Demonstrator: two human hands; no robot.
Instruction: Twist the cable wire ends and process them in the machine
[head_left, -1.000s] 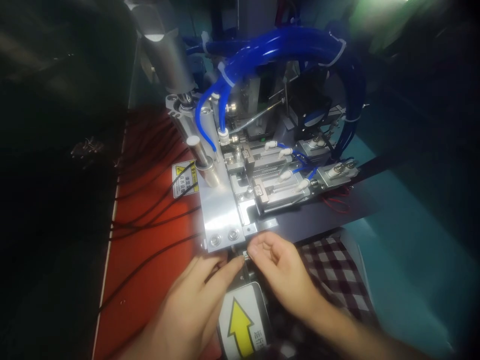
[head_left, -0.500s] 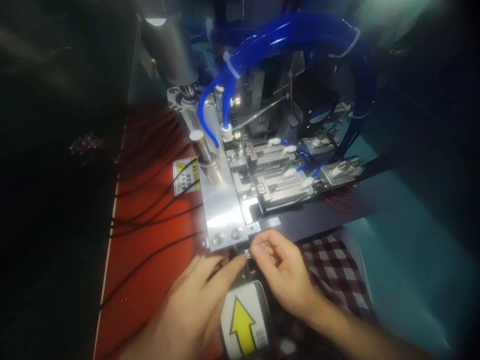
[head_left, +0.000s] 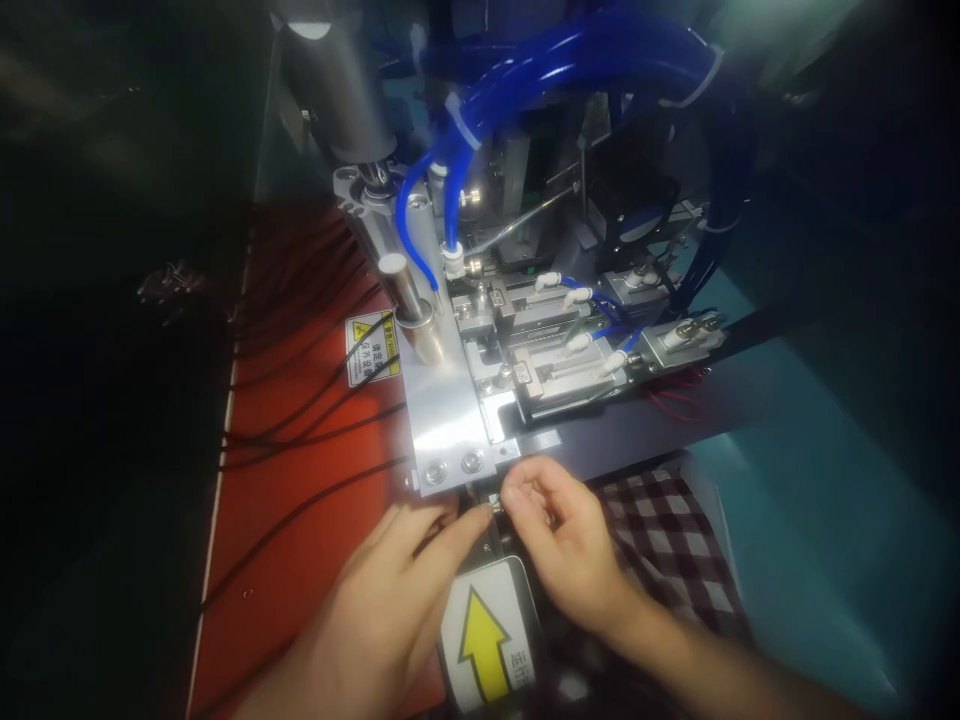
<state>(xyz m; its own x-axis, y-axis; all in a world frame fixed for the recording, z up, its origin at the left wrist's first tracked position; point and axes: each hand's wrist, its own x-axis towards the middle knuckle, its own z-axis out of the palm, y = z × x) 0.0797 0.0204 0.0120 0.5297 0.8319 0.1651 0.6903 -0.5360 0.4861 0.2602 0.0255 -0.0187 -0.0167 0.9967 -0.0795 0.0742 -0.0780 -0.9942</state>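
Note:
Both hands meet at the front end of a machine's silver metal plate (head_left: 444, 420). My left hand (head_left: 401, 580) is curled, its thumb reaching to a small shiny metal piece (head_left: 495, 506) just under the plate's corner. From the other side, my right hand (head_left: 562, 535) pinches close to the same piece with thumb and forefinger. What lies between the right fingertips is hidden, and so are the left fingers below the plate. A white label with a yellow arrow (head_left: 480, 645) is between my wrists.
A thick bundle of blue air hoses (head_left: 577, 65) arches over the machine. Small pneumatic cylinders (head_left: 574, 370) sit to the right. Black cables (head_left: 307, 440) cross the red-orange base (head_left: 300, 530) by a warning label (head_left: 373, 348). Checked cloth (head_left: 675, 540) shows beyond my right hand.
Both hands stay almost in the same place at the plate's front end. The whole view has shifted very slightly.

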